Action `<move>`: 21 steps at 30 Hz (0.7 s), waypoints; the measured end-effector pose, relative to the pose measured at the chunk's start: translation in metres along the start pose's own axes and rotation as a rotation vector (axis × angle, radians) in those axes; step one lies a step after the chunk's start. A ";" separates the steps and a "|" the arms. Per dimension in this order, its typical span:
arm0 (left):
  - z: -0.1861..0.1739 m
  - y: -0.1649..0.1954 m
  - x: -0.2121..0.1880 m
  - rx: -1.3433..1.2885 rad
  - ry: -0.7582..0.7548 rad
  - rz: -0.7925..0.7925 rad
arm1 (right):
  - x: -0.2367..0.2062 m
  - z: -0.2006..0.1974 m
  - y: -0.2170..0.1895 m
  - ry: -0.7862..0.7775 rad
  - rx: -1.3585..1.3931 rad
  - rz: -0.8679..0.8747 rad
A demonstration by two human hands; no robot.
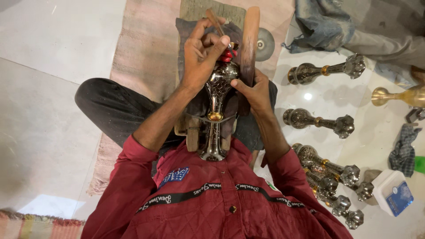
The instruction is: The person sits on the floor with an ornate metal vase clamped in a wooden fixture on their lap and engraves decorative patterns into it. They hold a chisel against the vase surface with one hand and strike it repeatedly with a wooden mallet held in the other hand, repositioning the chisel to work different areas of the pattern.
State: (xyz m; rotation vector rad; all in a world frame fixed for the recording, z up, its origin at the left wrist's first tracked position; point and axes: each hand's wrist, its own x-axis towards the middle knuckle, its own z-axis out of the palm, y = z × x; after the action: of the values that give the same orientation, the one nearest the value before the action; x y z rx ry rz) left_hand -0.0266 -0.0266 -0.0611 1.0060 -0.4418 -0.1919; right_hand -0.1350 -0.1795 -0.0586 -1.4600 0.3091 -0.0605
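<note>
1. A white rectangular tub with a blue label on its lid lay on the floor at four o'clock; its contents could not be seen.
2. A green package edge showed at three o'clock, beside a dark checked cloth.
3. The ornate metal vase, dark silver with engraved patterning and a brass collar at its narrow waist, lay at centre on a wooden block across the person's lap.
4. The left hand kept a clenched grip on a thin tool over the vase's bulb at twelve o'clock.
5. The right hand pressed the vase and a long wooden mallet; its grip held both.
6. Similar finished vases lay from two to five o'clock.
</note>
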 end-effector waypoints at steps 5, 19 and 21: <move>0.005 0.002 0.000 0.032 0.004 0.023 | 0.003 -0.005 0.000 -0.111 0.037 0.005; -0.025 0.016 0.022 0.003 -0.135 -0.233 | -0.008 -0.019 0.016 -0.053 0.079 0.120; -0.041 0.027 0.030 0.158 -0.254 -0.205 | -0.020 -0.031 0.016 0.020 0.046 0.191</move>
State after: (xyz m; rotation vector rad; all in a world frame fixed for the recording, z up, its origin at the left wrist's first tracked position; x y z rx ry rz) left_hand 0.0175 0.0080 -0.0490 1.1880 -0.5919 -0.4784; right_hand -0.1641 -0.2032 -0.0735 -1.3792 0.4593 0.0718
